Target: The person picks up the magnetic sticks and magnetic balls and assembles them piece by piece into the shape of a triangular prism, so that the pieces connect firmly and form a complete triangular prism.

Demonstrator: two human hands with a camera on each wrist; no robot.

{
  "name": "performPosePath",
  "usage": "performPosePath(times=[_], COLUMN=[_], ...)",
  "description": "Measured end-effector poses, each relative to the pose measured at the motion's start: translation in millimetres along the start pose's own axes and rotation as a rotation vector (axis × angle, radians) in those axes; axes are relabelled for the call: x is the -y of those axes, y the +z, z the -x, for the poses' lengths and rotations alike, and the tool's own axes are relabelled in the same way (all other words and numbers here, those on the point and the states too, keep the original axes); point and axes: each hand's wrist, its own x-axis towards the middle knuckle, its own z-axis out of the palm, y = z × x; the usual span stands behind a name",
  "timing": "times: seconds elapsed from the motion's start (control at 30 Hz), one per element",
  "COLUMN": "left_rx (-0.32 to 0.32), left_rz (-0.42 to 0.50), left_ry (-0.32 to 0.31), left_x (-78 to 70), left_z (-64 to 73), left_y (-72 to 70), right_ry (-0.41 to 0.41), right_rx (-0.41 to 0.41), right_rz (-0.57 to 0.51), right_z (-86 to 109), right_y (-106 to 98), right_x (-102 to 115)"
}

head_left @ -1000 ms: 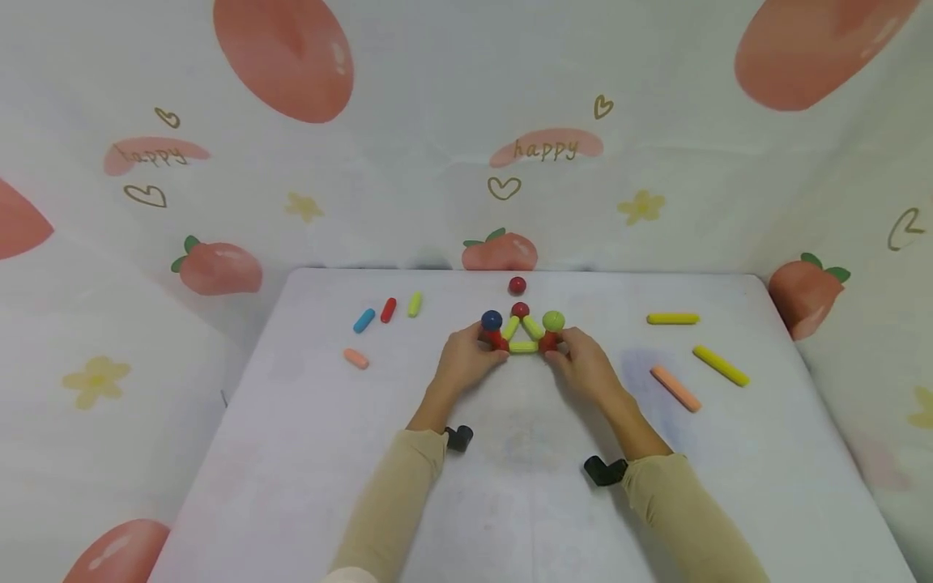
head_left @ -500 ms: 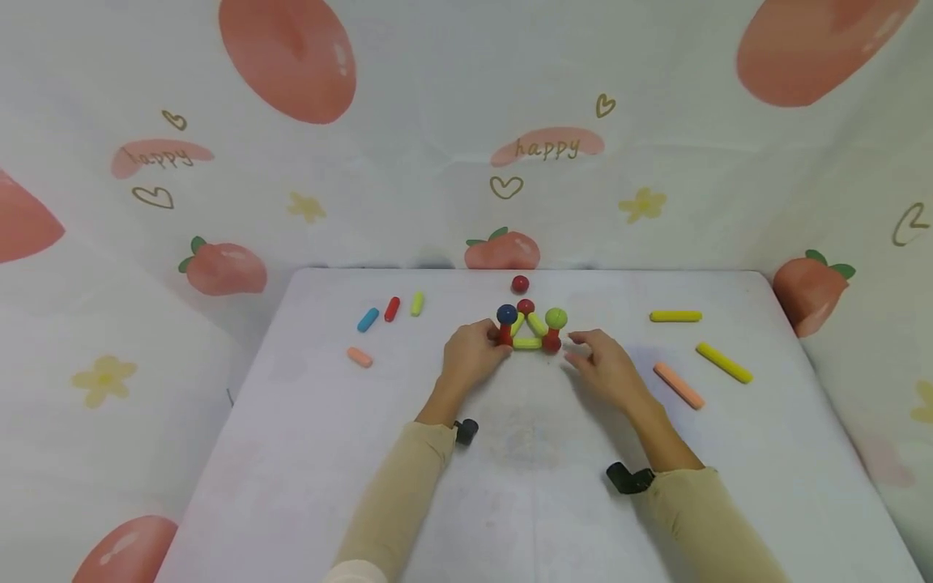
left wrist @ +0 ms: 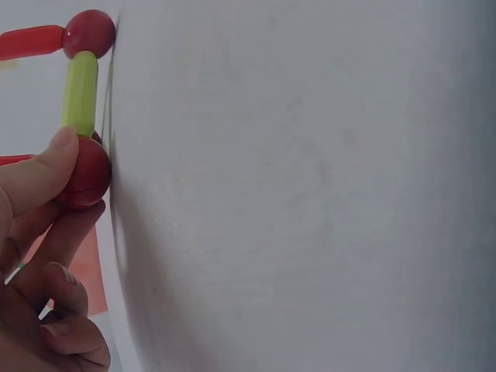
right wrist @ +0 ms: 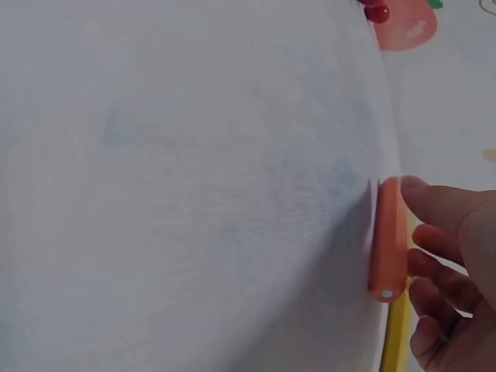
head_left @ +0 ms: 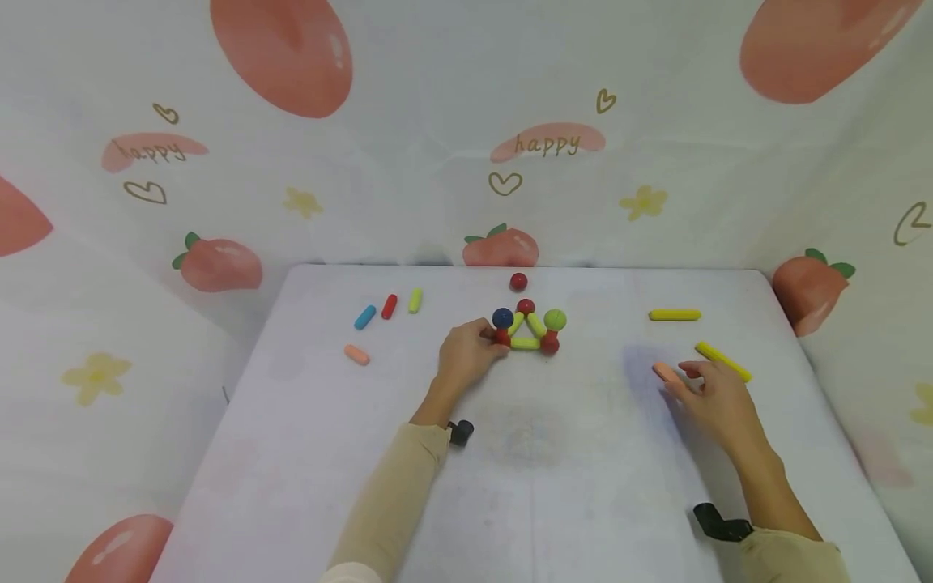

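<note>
In the head view, a small frame of magnetic balls and rods stands mid-table. Its flat triangle has yellow-green rods (head_left: 525, 344) and red balls (head_left: 550, 346); two short red rods rise from it, topped by a blue ball (head_left: 503, 317) and a lime ball (head_left: 555, 320). My left hand (head_left: 469, 355) pinches the red ball (left wrist: 87, 174) at the near left corner. My right hand (head_left: 717, 398) is at the long orange rod (right wrist: 389, 240) lying on the table. Its thumb is at one end and the fingers are spread beyond; contact is unclear.
Long yellow rods (head_left: 675, 315) lie at the right, one beside my right hand. Short blue (head_left: 365, 317), red (head_left: 389, 307), lime (head_left: 415, 300) and orange (head_left: 356, 355) rods lie at the left. A loose red ball (head_left: 518, 282) sits behind the frame, near the table's back edge.
My right hand has let go of the frame's right corner and moved right to the long orange rod. My left hand has stayed on the left corner.
</note>
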Motion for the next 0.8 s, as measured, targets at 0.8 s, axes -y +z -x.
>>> performPosePath(times=[0.8], left_rx=[-0.001], left_rz=[-0.003], left_ry=[-0.023], left_x=[-1.1], left_z=[0.9], left_y=[1.9], right_ry=[-0.338], right_rx=[-0.103], right_rz=[-0.131], right_z=[-47.6], right_y=[-4], right_x=[86])
